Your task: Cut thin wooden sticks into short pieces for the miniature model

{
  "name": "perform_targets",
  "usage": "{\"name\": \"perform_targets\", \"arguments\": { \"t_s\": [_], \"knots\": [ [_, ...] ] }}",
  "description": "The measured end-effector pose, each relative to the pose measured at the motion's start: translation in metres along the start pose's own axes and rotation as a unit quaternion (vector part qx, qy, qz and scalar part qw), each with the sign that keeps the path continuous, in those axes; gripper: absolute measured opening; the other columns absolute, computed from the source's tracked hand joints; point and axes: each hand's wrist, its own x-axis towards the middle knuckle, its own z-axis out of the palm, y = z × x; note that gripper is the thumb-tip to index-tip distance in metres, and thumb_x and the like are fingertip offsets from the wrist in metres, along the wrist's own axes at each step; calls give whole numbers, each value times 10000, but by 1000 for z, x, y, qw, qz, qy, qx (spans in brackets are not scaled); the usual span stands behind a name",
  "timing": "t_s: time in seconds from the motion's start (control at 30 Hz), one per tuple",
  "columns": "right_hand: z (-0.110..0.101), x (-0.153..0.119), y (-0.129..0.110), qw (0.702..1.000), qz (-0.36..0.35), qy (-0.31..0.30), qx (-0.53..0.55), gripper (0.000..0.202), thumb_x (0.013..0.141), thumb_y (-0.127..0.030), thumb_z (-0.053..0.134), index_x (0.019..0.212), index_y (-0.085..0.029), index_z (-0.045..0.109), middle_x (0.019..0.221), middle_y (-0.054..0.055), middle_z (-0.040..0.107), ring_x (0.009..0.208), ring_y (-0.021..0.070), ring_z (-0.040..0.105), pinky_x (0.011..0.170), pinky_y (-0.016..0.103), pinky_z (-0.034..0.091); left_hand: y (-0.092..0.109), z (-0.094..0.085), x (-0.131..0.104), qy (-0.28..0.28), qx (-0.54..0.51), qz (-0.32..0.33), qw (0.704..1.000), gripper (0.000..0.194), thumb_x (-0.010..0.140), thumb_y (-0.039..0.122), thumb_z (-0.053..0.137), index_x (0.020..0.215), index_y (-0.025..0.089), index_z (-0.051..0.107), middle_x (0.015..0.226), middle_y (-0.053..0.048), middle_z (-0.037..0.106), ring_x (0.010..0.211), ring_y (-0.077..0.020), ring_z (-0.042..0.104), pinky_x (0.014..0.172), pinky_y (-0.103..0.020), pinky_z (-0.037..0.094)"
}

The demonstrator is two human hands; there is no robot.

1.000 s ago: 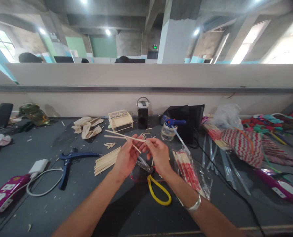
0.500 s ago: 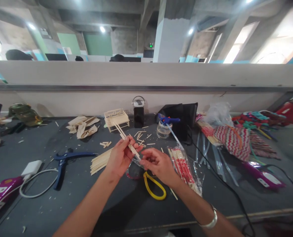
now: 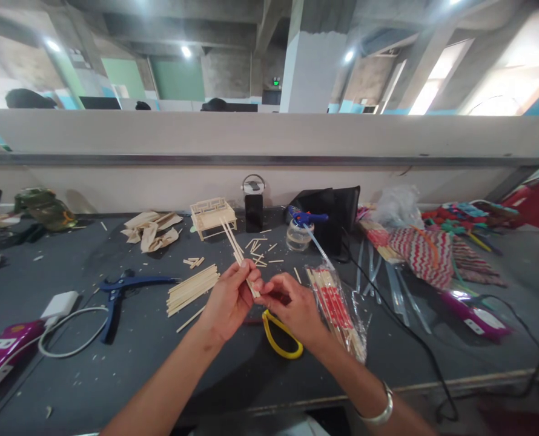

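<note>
My left hand (image 3: 231,298) is closed round a few thin wooden sticks (image 3: 232,241), which point up and away from me. The fingers of my right hand (image 3: 294,304) are pinched at the near end of these sticks, touching or almost touching the left fingertips; whether they grip the ends is hidden. Left of my left hand lies a row of similar sticks (image 3: 192,290). A yellow loop-shaped handle (image 3: 282,345) rests on the table below my right hand. Beyond the stick tips stands a small wooden model bench (image 3: 214,217).
Short cut pieces (image 3: 257,247) lie scattered ahead. A blue glue gun (image 3: 308,218) rests on a glass jar (image 3: 299,237). Red-wrapped sticks in plastic (image 3: 335,306) lie at right, a blue hand cutter (image 3: 115,297) at left. A black cable (image 3: 401,330) crosses the right side.
Both hands have come slightly nearer to me and closer together. The held sticks have swung more upright, their tips moving right. A loose stick beside the row now shows.
</note>
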Motion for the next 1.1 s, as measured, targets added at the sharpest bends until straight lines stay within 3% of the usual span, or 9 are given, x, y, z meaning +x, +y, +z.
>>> {"name": "perform_targets", "arguments": {
  "t_s": [0.33, 0.5, 0.67, 0.83, 0.93, 1.0, 1.1],
  "knots": [
    [-7, 3, -4, 998, -29, -49, -41, 275, 747, -382, 730, 893, -217, 566, 792, -26, 657, 653, 123, 591, 608, 226, 455, 1, 2, -2, 4, 9, -13, 1000, 61, 862, 157, 549, 811, 126, 538, 641, 16, 509, 573, -99, 555, 512, -208, 492],
    [-9, 2, -3, 996, -40, -46, -59, 194, 786, -348, 687, 885, -214, 587, 775, -24, 648, 632, 113, 579, 601, 220, 456, -1, -1, -3, -9, 10, -16, 1000, 63, 849, 176, 573, 819, 137, 533, 643, 19, 501, 585, -109, 549, 489, -203, 464],
    [-3, -1, 2, 995, -65, -24, -73, 167, 805, -349, 642, 877, -210, 586, 774, -12, 653, 630, 116, 585, 598, 221, 461, -4, -2, -6, 0, 17, 1, 1000, 119, 831, 215, 619, 805, 143, 528, 622, 45, 448, 529, -62, 464, 496, -175, 423],
    [5, 0, 2, 996, -56, -43, -61, 154, 787, -302, 648, 892, -218, 573, 791, -16, 667, 648, 118, 608, 619, 218, 463, -1, -5, -10, 14, 31, 13, 999, 135, 838, 245, 616, 794, 149, 531, 601, 67, 402, 472, -33, 359, 558, -191, 444],
    [8, 5, -3, 993, -44, -88, -71, 173, 771, -284, 664, 907, -224, 574, 789, -24, 673, 668, 124, 624, 631, 222, 453, 4, -10, -15, 23, 40, 9, 999, 153, 834, 248, 616, 759, 153, 523, 583, 66, 381, 471, -44, 367, 517, -195, 418],
    [8, 11, -8, 983, -54, -153, -81, 247, 743, -331, 707, 932, -227, 586, 774, -30, 669, 679, 130, 626, 640, 227, 446, 9, -16, -21, 36, 49, 15, 998, 158, 831, 248, 617, 749, 154, 520, 582, 63, 367, 479, -53, 376, 486, -192, 389],
    [13, 30, -14, 969, -73, -226, -67, 333, 721, -404, 730, 964, -216, 602, 746, -31, 659, 661, 126, 613, 631, 225, 439, 23, -32, -36, 80, 59, 57, 993, 138, 824, 223, 625, 754, 147, 533, 588, 61, 349, 482, -47, 335, 470, -180, 360]
  ]
}}
